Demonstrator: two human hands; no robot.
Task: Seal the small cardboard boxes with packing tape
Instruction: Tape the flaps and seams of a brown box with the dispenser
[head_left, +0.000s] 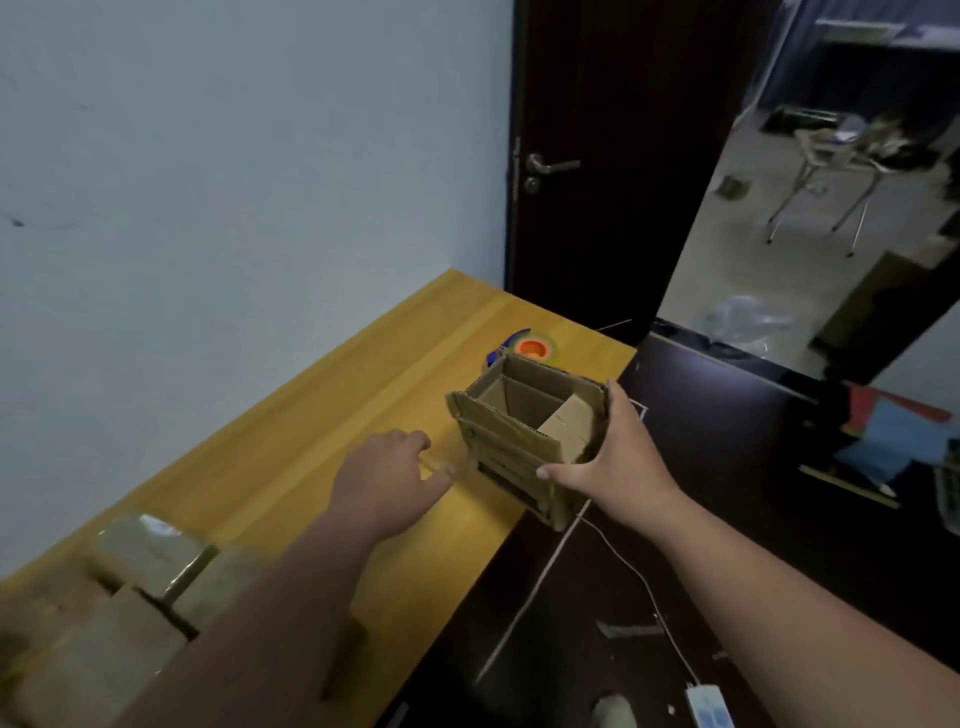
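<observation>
A small cardboard box (511, 452) stands open-topped at the right edge of the wooden table (332, 415), its flaps up and the inside showing. My right hand (615, 460) grips the box's near right corner, thumb on the front face and fingers along the right side. My left hand (387, 475) hovers over the table just left of the box, fingers loosely bent, holding nothing. A tape roll with an orange core (532, 347) lies behind the box, next to a blue-handled tool (506, 347).
Several taped cardboard boxes (130, 587) are stacked at the table's near left. A wall runs along the table's left side. A dark door (597, 156) stands behind. On the dark floor at right lie a white cable and power strip (709, 706).
</observation>
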